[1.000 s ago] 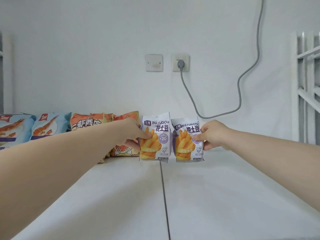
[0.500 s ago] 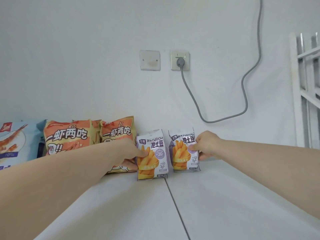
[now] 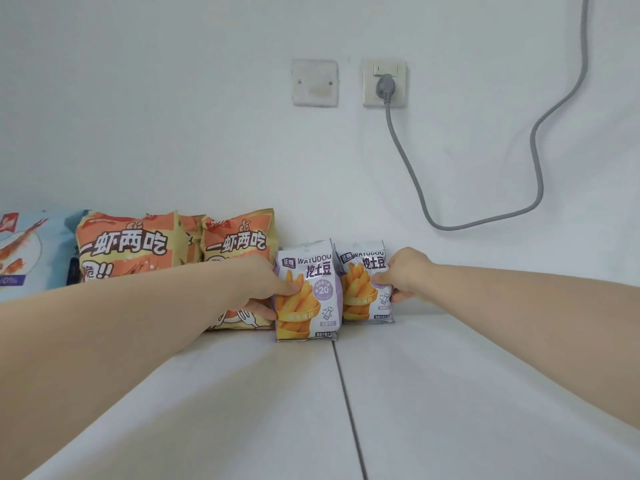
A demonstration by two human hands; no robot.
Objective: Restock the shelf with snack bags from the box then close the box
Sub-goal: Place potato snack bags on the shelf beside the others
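Two small purple-and-white fries snack bags stand upright side by side on the white shelf (image 3: 450,393), close to the back wall. My left hand (image 3: 263,289) grips the left fries bag (image 3: 308,306) by its left edge, thumb across the front. My right hand (image 3: 405,275) pinches the right fries bag (image 3: 360,289) at its right edge. The left bag stands slightly nearer to me than the right one. The box is out of view.
Orange shrimp-snack bags (image 3: 128,247) (image 3: 239,244) stand to the left of the fries bags, and a blue shrimp bag (image 3: 24,251) sits at the far left. On the wall are a blank plate (image 3: 314,83) and a socket with a grey cable (image 3: 485,188).
Both hands keep hold of the fries bags, which have been set further back toward the wall. The view has shifted, and the orange bags show more fully.
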